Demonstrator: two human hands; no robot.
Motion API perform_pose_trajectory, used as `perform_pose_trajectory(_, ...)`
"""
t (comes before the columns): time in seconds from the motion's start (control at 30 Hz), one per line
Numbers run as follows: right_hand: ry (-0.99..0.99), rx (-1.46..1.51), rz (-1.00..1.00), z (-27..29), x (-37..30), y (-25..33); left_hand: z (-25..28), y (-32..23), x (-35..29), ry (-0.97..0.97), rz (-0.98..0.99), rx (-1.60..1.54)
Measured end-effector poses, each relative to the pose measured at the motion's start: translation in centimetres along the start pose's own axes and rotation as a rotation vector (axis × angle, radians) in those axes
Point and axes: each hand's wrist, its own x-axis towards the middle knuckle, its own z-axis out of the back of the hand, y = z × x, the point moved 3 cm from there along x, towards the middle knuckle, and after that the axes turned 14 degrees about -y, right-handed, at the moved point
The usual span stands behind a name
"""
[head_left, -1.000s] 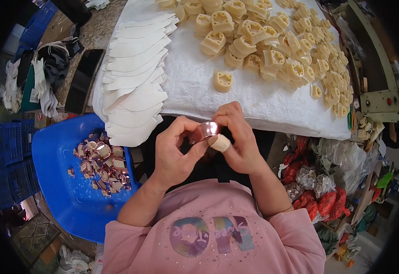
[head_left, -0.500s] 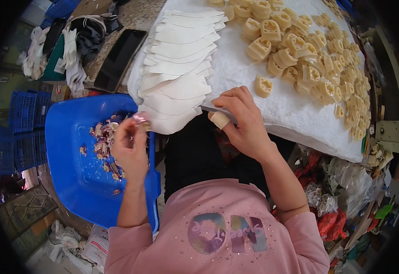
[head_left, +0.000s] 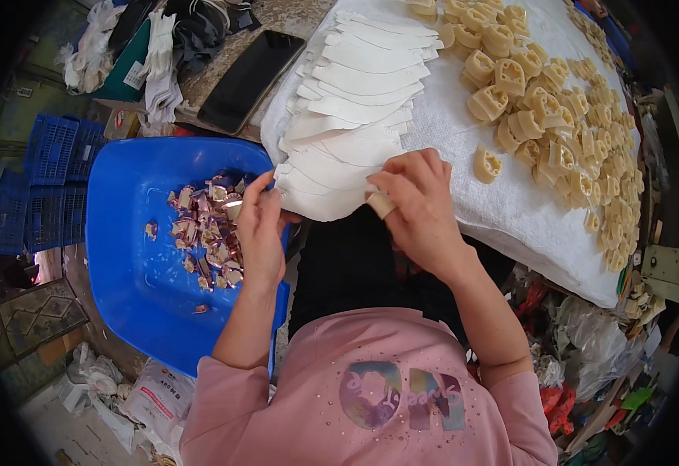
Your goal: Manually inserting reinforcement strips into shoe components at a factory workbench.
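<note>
Two bare hands work at the near edge of a table covered with a coarse white woven cloth [head_left: 463, 163]; the right hand [head_left: 417, 206] rests on that cloth edge, its fingers curled together and pinching a small cream-coloured, rounded waxy piece [head_left: 380, 204] against the thumb, the piece's long axis running roughly from the cloth toward the person; its exact shape is partly hidden by the fingers. Left of the cloth, the left hand [head_left: 259, 229] hangs over the rim of a smooth blue plastic tub [head_left: 133, 256], fingers drawn together around a small shiny foil scrap [head_left: 233, 210]; whether it grips or merely touches the scrap cannot be told. Inside the tub lies a loose heap of crumpled metallic pink and silver wrappers [head_left: 203, 233], glossy and creased. On the cloth, just beyond the right hand, a fanned stack of thin white pointed paper sheets [head_left: 347, 101] overlaps like scales, tips pointing left toward the tub; farther right across the cloth spreads a crowd of pale yellow moulded blocks with hollowed tops [head_left: 557, 116], one lying apart nearest the right hand. Beyond the tub, a flat black phone [head_left: 252, 78] lies on a speckled stone counter; left of the tub stand blue slatted plastic crates [head_left: 40, 186]; crumpled plastic bags sit on the floor below the cloth's right end.
</note>
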Motion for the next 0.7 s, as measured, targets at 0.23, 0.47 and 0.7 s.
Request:
perform_pose_trajectory(0.23,0.072,0.003,0.234,-3.6,-0.1,4.4,-1.3,-0.8,0.7,0.116,0.236,-0.166)
perform_pose_trajectory(0.47,0.068,-0.129,0.307,-4.7,-0.6,4.8,-1.2,-0.2,0.7,0.083,0.25,-0.155)
perform_pose_trajectory(0.7,0.068,-0.138,0.324,-4.2,-0.3,4.8,-1.5,-0.5,0.6,0.094,0.243,-0.192)
